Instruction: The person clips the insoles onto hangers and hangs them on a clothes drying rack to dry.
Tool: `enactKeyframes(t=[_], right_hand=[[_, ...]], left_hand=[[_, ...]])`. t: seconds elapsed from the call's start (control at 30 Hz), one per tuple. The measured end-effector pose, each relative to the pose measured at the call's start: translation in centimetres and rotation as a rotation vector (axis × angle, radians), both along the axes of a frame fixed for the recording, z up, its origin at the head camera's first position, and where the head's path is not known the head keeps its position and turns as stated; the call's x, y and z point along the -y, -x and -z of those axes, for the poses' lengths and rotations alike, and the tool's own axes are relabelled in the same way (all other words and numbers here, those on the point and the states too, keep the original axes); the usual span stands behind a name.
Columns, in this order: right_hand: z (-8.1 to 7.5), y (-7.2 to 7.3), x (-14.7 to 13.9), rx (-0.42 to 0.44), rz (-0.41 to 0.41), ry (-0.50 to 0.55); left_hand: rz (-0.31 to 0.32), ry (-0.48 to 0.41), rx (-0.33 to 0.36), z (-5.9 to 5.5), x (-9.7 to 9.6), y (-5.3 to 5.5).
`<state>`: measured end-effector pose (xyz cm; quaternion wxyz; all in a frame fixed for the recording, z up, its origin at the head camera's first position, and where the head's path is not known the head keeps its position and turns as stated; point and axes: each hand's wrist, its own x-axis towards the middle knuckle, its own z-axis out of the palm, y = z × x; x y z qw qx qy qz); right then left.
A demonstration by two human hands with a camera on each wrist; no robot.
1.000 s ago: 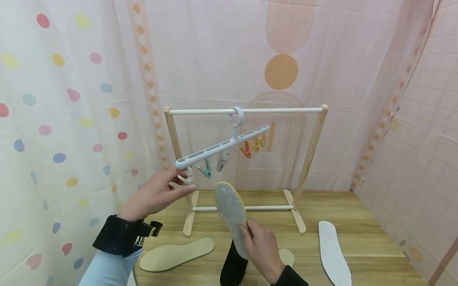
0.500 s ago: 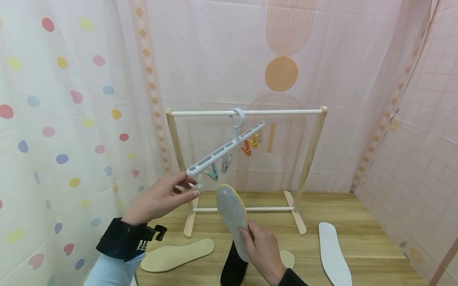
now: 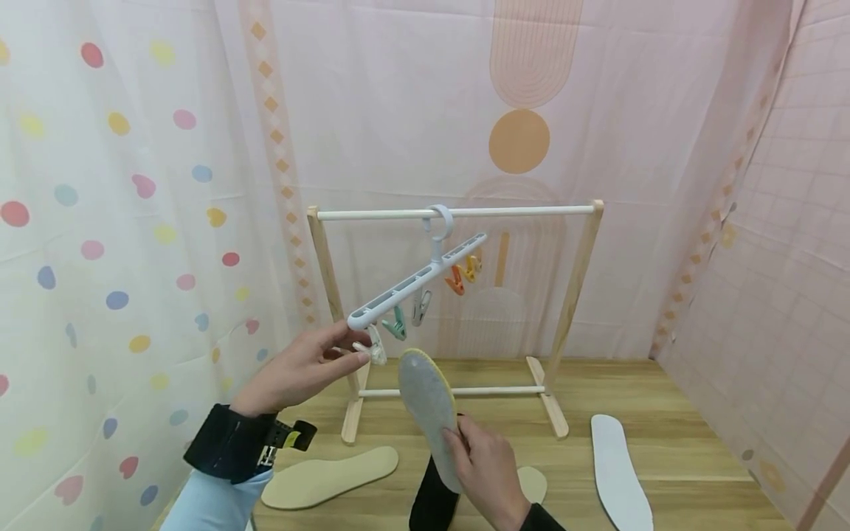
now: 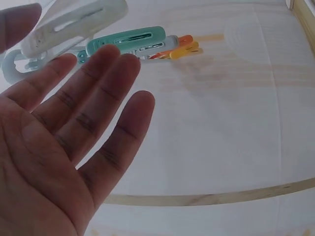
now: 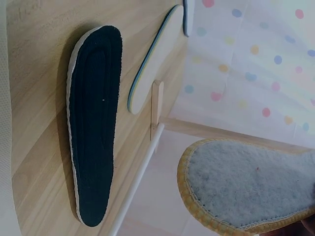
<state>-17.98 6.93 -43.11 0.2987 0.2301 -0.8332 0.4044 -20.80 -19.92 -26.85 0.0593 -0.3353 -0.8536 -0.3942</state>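
A white clip hanger [image 3: 418, 284] hangs by its hook from the rack's top bar, tilted with its left end lower. My left hand [image 3: 302, 369] is at that end, thumb and loosely spread fingers around a clear clothespin [image 3: 375, 346]; in the left wrist view the clothespin [image 4: 74, 27] lies beside the thumb and above the fingertips. A green clothespin [image 3: 395, 323] and a grey clothespin [image 3: 421, 307] follow along the bar. My right hand [image 3: 490, 464] pinches the lower part of a grey fuzzy insole [image 3: 425, 398] with a yellow edge, holding it upright below the hanger.
Orange [image 3: 455, 280] and yellow clothespins [image 3: 471, 268] hang at the hanger's far end. The rack's wooden feet [image 3: 548, 398] stand on the wood-look surface. A cream insole [image 3: 325, 478], a black insole [image 3: 433, 498], a partly hidden pale insole [image 3: 533, 484] and a white insole [image 3: 620, 472] lie in front.
The hanger's near end has swung right and slightly down, with my left hand following it. The clear clothespin now shows more fully by the thumb. My right hand and its insole barely move.
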Motion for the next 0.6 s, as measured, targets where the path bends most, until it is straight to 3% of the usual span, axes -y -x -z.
enactKeyframes(t=[0.23,0.6], right_hand=[[-0.04,-0.33,0.15,0.027,-0.032,0.008],[0.2,-0.63,0.6,0.034,-0.031,-0.025]], left_hand=[[0.029,-0.05,-0.011,0.16,0.17,0.33],[-0.01,-0.091,-0.017,0.28,0.04,0.49]])
